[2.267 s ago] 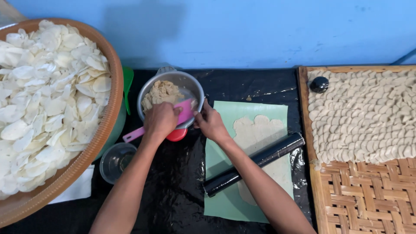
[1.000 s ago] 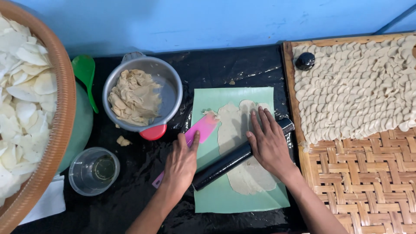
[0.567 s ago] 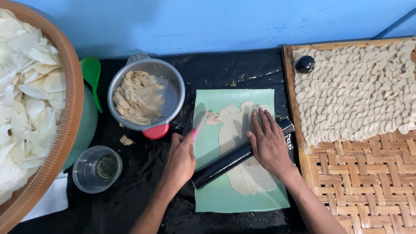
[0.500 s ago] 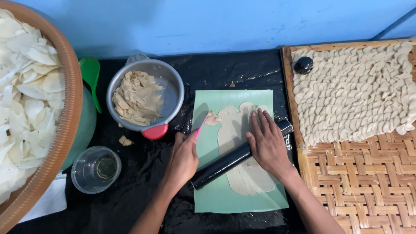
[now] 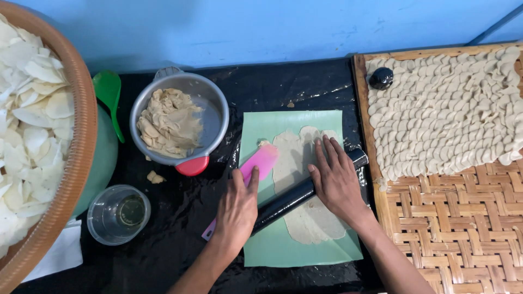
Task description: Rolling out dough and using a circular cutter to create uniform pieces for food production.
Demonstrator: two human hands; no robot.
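Observation:
A flattened sheet of beige dough (image 5: 297, 158) lies on a pale green mat (image 5: 272, 247). Across it runs a black rolling pin (image 5: 283, 202), set diagonally. My right hand (image 5: 338, 182) lies flat, fingers spread, on the pin's right half and the dough. My left hand (image 5: 238, 209) is closed around the handle of a pink spatula (image 5: 262, 159), whose blade rests on the mat's left part beside the dough; the hand also touches the pin's left end. A metal bowl (image 5: 215, 106) holding a lump of dough (image 5: 169, 122) stands at the upper left of the mat.
A large woven basket (image 5: 81, 141) of white chips fills the left side. A woven bamboo tray (image 5: 452, 218) on the right carries rows of small dough pieces and a black round knob (image 5: 381, 78). A clear cup (image 5: 117, 213), a green spoon (image 5: 110, 95), black plastic sheeting (image 5: 180, 223).
Both hands came away from the bowl down onto the mat and rolling pin. The pink spatula came with my left hand and now lies lower, blade flat on the mat.

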